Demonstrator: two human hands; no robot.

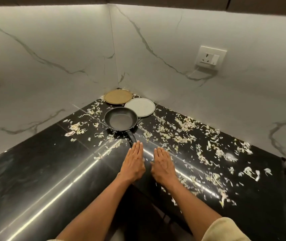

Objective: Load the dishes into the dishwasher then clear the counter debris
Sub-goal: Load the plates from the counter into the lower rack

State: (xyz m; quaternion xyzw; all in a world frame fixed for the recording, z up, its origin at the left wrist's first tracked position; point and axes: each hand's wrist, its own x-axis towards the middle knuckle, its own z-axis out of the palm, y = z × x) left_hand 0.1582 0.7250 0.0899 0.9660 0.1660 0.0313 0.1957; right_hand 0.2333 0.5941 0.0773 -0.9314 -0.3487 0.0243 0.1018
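Two bare forearms are extended from the bottom edge over a glossy black corner desk (34, 180), a pale sleeve (225, 228) being seen on the right arm. The left hand (133, 164) and the right hand (164, 166) are laid palm down side by side, fingers straight and held together, nothing being gripped; whether the palms rest on the desk or hover just above it cannot be told. The left fingertips (137, 143) are placed at the end of the handle of a black frying pan (120, 120), which sits upright just beyond the hands. Pale shredded vegetable scraps (182, 134) are scattered across the desk, mostly to the right and around the pan. Behind the pan, a grey-white plate (140, 106) is set, and a tan plate (117, 96) lies in the far corner, against white marbled walls (60, 58). A wall socket (210, 57) is mounted at upper right.
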